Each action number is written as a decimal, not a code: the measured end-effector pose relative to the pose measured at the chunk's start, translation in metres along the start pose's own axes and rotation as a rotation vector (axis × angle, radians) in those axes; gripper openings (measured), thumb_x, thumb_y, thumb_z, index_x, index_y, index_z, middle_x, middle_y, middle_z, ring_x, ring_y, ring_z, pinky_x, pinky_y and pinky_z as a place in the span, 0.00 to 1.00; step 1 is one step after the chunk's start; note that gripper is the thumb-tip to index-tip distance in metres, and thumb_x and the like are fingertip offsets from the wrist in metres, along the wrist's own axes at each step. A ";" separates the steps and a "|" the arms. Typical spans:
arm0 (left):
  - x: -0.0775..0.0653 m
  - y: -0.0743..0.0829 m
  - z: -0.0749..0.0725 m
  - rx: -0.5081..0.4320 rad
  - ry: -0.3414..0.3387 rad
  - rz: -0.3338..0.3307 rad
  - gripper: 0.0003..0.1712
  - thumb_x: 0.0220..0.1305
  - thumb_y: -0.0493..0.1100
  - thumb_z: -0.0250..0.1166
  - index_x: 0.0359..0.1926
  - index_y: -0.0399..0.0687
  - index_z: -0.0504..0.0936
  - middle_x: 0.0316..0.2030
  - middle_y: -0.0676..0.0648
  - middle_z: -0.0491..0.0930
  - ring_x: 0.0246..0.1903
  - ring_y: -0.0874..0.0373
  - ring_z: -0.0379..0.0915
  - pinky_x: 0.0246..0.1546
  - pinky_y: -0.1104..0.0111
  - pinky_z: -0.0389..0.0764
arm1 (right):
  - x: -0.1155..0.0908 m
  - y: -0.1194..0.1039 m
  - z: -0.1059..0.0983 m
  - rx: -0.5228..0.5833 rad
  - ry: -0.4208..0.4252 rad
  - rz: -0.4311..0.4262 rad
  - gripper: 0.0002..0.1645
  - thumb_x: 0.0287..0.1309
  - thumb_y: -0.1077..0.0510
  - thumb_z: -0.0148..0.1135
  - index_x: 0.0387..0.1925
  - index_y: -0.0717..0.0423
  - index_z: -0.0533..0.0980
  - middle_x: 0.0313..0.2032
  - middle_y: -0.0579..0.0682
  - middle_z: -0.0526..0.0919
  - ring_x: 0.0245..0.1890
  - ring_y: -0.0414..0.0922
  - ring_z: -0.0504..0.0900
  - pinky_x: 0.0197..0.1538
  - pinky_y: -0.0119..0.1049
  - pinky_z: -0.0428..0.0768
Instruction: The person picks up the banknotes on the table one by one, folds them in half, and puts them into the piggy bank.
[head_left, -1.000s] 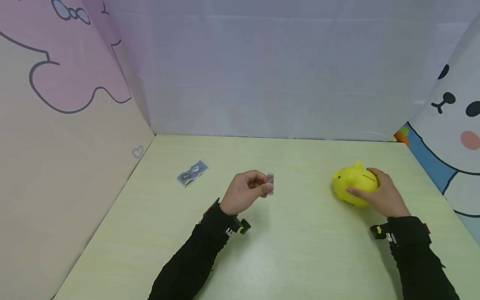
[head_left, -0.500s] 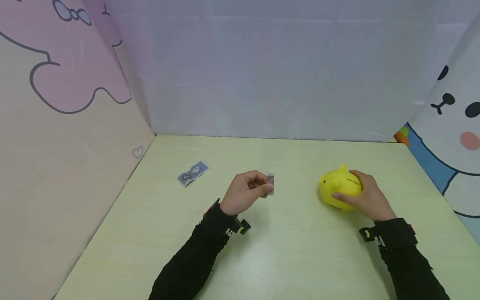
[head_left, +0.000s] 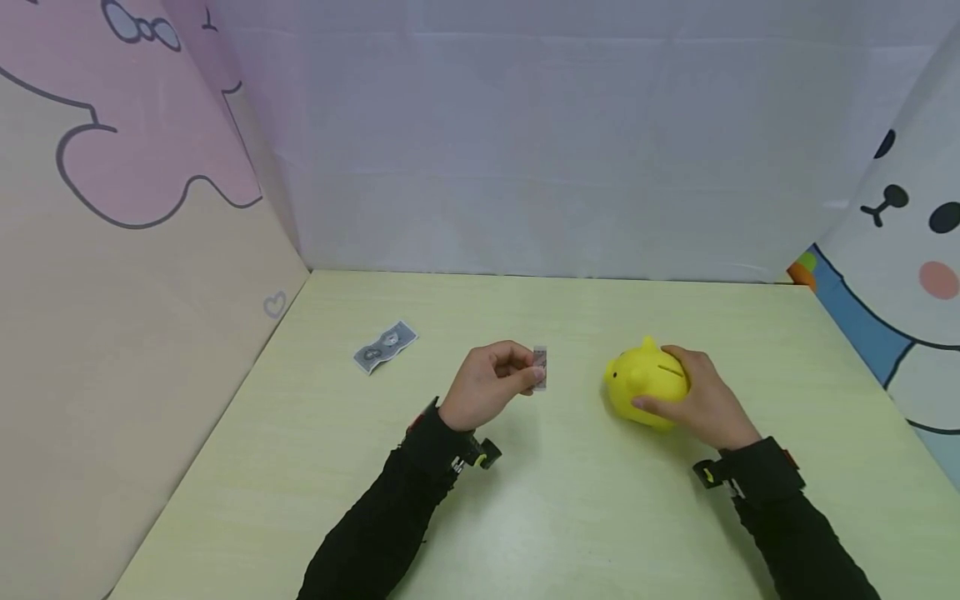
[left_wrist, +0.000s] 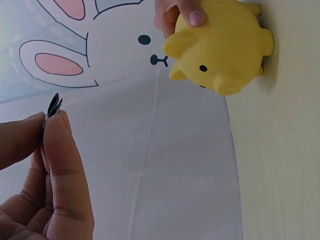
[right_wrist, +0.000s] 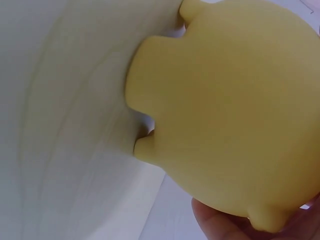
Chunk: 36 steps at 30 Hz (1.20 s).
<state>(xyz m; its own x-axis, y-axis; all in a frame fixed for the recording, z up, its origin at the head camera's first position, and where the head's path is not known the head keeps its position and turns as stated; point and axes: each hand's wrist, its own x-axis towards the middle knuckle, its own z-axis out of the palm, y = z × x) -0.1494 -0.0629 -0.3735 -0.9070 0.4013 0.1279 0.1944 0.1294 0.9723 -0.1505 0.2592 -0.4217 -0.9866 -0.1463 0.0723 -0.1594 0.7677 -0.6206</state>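
My left hand (head_left: 491, 383) pinches a small folded banknote (head_left: 540, 368) between thumb and fingertips, held up above the table. In the left wrist view the folded layers of the note (left_wrist: 54, 106) stick out past the fingertips. To its right my right hand (head_left: 708, 404) grips a yellow piggy bank (head_left: 637, 383) from behind, thumb on the near side and fingers over the far side. The piggy bank faces left, and a dark coin slot shows on its back. In the right wrist view the piggy bank's feet (right_wrist: 142, 75) are down at the tabletop.
A second grey banknote (head_left: 386, 347), unfolded and slightly wavy, lies on the pale wooden table (head_left: 570, 517) at the back left. Printed cloth screens (head_left: 562, 150) close off the table's back and sides.
My right hand has slid the piggy bank leftward across the table, nearer to the left hand. The left hand with its folded banknote has stayed in place.
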 end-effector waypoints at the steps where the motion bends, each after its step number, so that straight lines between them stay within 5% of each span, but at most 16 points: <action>1: 0.000 0.000 0.000 -0.001 -0.001 0.000 0.08 0.67 0.35 0.62 0.44 0.33 0.80 0.40 0.32 0.82 0.30 0.65 0.78 0.39 0.70 0.83 | 0.000 -0.001 0.001 0.000 0.000 -0.003 0.58 0.51 0.38 0.73 0.70 0.65 0.56 0.61 0.69 0.63 0.49 0.59 0.69 0.46 0.48 0.72; 11: 0.000 0.000 0.000 0.010 0.005 -0.006 0.08 0.67 0.35 0.62 0.44 0.33 0.80 0.39 0.33 0.82 0.30 0.65 0.77 0.39 0.69 0.83 | 0.000 -0.017 0.015 0.033 -0.019 -0.066 0.53 0.50 0.40 0.74 0.68 0.61 0.59 0.59 0.66 0.65 0.47 0.56 0.71 0.44 0.45 0.74; 23: 0.000 0.000 0.001 0.022 0.024 -0.007 0.08 0.67 0.35 0.63 0.44 0.33 0.80 0.38 0.33 0.82 0.29 0.64 0.78 0.45 0.48 0.82 | 0.002 -0.033 0.038 0.064 -0.025 -0.126 0.54 0.43 0.39 0.78 0.65 0.57 0.63 0.56 0.61 0.68 0.45 0.53 0.72 0.44 0.42 0.76; 33: 0.001 -0.001 0.001 0.027 0.026 0.005 0.08 0.67 0.35 0.62 0.44 0.33 0.80 0.37 0.32 0.82 0.29 0.65 0.77 0.38 0.68 0.83 | 0.001 -0.051 0.050 0.076 -0.026 -0.184 0.55 0.38 0.37 0.80 0.63 0.56 0.64 0.53 0.57 0.70 0.44 0.49 0.73 0.44 0.42 0.77; 36: 0.001 -0.001 0.002 0.014 0.022 0.008 0.08 0.67 0.34 0.62 0.44 0.32 0.80 0.38 0.32 0.81 0.29 0.65 0.77 0.41 0.62 0.85 | 0.001 -0.055 0.054 0.077 -0.034 -0.191 0.55 0.38 0.37 0.80 0.63 0.56 0.65 0.53 0.56 0.70 0.44 0.49 0.73 0.45 0.42 0.76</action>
<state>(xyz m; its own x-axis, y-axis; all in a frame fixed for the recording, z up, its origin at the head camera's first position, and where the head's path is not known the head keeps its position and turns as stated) -0.1499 -0.0612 -0.3743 -0.9132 0.3824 0.1405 0.2071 0.1388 0.9684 -0.1403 0.1835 -0.4293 -0.9366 -0.3071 0.1686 -0.3392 0.6742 -0.6561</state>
